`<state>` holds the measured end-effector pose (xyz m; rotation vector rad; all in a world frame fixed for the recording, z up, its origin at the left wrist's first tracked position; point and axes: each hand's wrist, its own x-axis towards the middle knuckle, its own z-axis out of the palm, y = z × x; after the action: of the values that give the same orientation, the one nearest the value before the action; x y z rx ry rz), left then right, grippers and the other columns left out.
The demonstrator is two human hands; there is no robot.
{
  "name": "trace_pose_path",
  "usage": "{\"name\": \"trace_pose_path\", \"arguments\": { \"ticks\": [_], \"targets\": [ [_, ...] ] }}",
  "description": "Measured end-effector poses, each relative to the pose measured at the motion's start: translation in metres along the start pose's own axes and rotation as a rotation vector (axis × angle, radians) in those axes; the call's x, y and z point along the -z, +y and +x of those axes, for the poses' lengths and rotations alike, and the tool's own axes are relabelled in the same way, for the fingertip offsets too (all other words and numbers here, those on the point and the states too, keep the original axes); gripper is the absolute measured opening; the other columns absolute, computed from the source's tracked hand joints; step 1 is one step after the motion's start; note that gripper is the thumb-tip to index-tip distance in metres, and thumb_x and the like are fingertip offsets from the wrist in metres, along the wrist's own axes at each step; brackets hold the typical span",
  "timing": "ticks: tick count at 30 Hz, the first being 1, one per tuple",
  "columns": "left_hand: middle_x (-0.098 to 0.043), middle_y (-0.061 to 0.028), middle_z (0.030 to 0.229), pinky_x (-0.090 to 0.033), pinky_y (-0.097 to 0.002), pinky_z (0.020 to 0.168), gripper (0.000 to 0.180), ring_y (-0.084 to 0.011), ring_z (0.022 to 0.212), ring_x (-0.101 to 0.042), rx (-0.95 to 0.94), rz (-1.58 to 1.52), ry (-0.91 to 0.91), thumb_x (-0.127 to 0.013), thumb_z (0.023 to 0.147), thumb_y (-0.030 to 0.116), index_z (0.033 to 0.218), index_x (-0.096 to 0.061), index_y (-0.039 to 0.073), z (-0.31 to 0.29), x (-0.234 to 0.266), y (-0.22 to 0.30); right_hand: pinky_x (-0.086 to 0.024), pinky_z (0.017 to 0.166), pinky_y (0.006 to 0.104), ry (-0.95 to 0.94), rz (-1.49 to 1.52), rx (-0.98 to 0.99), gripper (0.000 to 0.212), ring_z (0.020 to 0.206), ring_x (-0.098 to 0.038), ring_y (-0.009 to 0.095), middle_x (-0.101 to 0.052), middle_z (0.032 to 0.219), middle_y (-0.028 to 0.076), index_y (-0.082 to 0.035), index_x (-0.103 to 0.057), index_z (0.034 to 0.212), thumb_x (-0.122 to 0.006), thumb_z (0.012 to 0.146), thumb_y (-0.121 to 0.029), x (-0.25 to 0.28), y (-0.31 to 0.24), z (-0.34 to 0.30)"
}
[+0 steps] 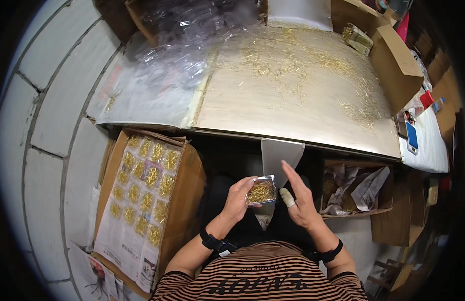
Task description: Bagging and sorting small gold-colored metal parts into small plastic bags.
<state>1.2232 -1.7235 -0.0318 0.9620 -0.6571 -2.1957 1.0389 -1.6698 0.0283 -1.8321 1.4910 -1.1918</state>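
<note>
My left hand (237, 199) holds a small clear plastic box (261, 190) filled with thin gold pins, low in front of my lap. My right hand (298, 195) is flat and open just right of the box, fingers pointing up, with a white wrap on the thumb. It does not grip anything. Both wrists wear black bands. Loose gold pins (302, 65) lie scattered over the tan worktable (252, 108) ahead.
A cardboard box (187, 185) at my left holds several rows of filled clear pin boxes (144, 183) on newspaper. Empty clear plastic cases (187, 35) pile at the table's far left. Another carton (395, 65) stands at the right, and a box of crumpled paper (358, 188) sits below the table.
</note>
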Motion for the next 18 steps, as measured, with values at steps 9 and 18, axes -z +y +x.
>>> {"name": "trace_pose_path", "arguments": {
  "ticks": [9, 18],
  "targets": [
    [-0.063, -0.0053, 0.092, -0.056, -0.0245, 0.052, 0.023, -0.0108, 0.075, -0.064, -0.074, 0.029, 0.073, -0.049, 0.096, 0.018, 0.110, -0.056, 0.002, 0.003, 0.006, 0.000, -0.031, 0.106, 0.0471, -0.390, -0.381, 0.202, 0.055, 0.129, -0.039, 0.032, -0.048, 0.132, 0.017, 0.000, -0.045, 0.129, -0.064, 0.079, -0.011, -0.019, -0.003, 0.011],
    [-0.064, -0.0104, 0.096, -0.059, -0.0290, 0.056, 0.024, -0.0174, 0.080, -0.066, 0.132, 0.133, 0.170, -0.055, 0.091, 0.011, 0.112, -0.056, -0.001, -0.011, 0.072, -0.026, -0.036, 0.104, 0.0407, -0.052, -0.660, 0.028, 0.047, 0.130, -0.036, 0.036, -0.041, 0.138, 0.018, -0.003, -0.044, 0.130, -0.054, 0.089, -0.022, 0.024, 0.060, 0.196]
  ]
}}
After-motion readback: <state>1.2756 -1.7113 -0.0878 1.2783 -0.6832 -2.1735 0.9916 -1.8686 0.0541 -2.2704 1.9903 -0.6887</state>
